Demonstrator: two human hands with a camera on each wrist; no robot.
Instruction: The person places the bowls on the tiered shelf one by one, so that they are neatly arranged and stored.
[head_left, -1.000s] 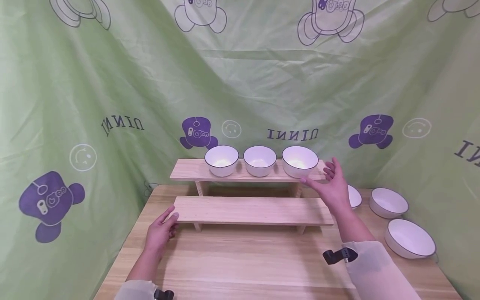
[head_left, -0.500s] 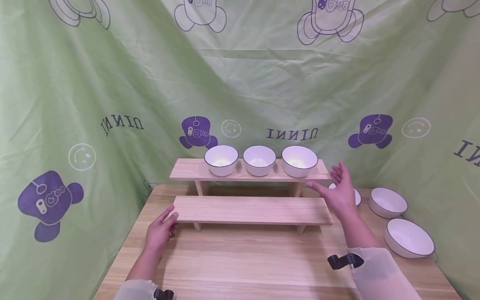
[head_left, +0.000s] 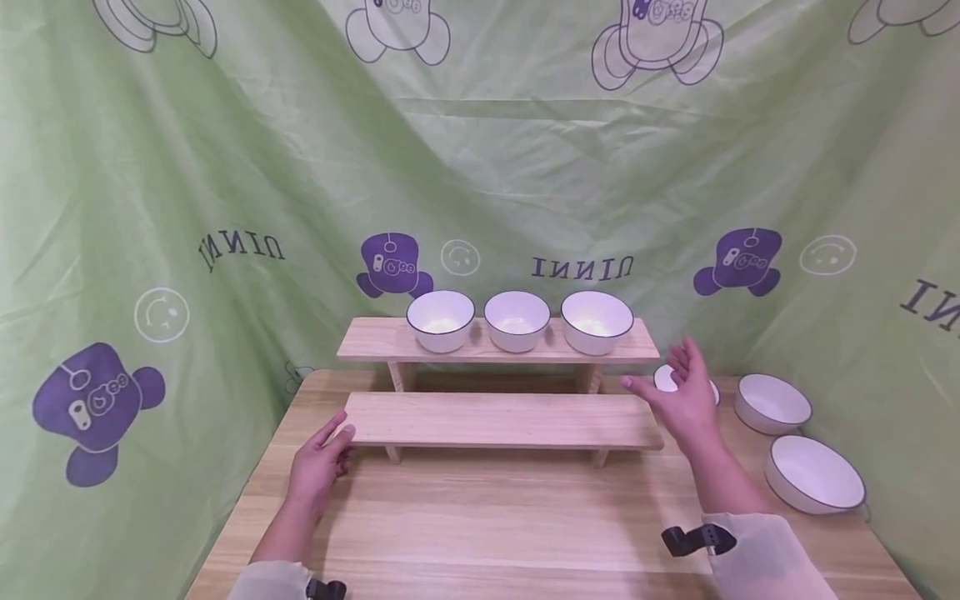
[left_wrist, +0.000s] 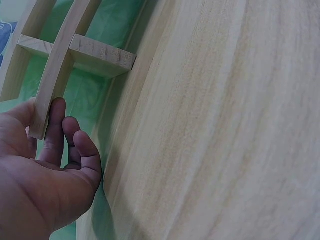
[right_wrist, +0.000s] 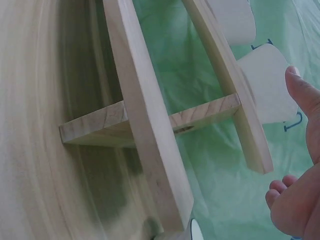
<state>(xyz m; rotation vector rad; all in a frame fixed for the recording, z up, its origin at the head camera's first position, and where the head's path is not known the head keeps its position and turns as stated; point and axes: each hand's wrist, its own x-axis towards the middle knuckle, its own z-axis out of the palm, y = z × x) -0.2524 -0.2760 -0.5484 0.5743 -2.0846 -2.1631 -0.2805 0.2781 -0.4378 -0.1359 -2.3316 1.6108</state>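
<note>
Your left hand (head_left: 315,468) pinches the lower shelf (head_left: 502,420) at its left end; your right hand (head_left: 686,407), fingers relaxed, hangs near the upper shelf (head_left: 375,340) carrying three white bowls (head_left: 517,322).

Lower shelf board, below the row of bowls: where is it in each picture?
Head: the lower shelf board spans the middle, below centre, left end pinched by the left hand.
Left wrist: the lower shelf board slants through the upper left, down to that hand.
Right wrist: the lower shelf board slants from the top edge, left of centre, down almost to the bottom edge.
Shared landmark: the green cloth behind it.
</note>
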